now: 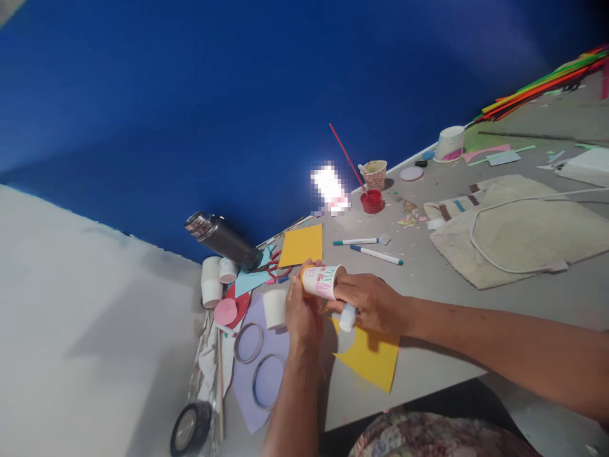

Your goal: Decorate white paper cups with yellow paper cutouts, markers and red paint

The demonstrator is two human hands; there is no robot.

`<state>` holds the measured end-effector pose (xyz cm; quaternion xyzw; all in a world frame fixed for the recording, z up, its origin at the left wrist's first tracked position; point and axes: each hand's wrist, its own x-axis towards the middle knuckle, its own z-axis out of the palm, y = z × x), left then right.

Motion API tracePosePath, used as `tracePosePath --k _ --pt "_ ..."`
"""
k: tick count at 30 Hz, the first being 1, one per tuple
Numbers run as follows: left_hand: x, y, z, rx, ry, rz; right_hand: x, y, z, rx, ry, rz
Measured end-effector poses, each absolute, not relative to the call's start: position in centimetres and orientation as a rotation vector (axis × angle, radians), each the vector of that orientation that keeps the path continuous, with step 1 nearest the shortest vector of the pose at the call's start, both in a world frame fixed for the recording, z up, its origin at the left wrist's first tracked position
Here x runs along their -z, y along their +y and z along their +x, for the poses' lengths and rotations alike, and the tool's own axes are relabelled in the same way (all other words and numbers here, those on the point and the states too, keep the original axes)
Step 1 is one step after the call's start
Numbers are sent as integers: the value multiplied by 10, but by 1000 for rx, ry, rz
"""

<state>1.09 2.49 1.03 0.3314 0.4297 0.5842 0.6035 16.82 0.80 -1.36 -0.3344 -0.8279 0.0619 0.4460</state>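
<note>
My left hand (303, 311) is closed around the base end of a decorated paper cup (322, 282), white with pink and green drawing and yellow at its base. The cup lies tilted sideways, its mouth toward my right hand (375, 301). Fingers of that hand reach into the cup's mouth. A small white-capped bottle (349, 316) is also tucked in my right hand, cap pointing down. Below lies a yellow paper sheet (375, 358) with a rounded cut-out. A plain white paper cup (275, 309) stands just left of my left hand.
At left are a dark flask (228, 241), red-handled scissors (273, 263), tape rings (248, 343) on purple paper (247, 397), and a black tape roll (191, 428). Behind lie a yellow square (302, 245), markers (375, 254) and a red pot (372, 202). A cloth (528, 235) with a white cable is right.
</note>
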Motion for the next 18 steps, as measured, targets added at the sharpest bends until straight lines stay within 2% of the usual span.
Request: tracePosePath --k 7,18 --pt "-12 26 11 -1333 1026 730 17 10 169 -228 -2077 -861" --pt "-14 35 0 -1462 1081 917 8 17 169 -851 -1736 -968"
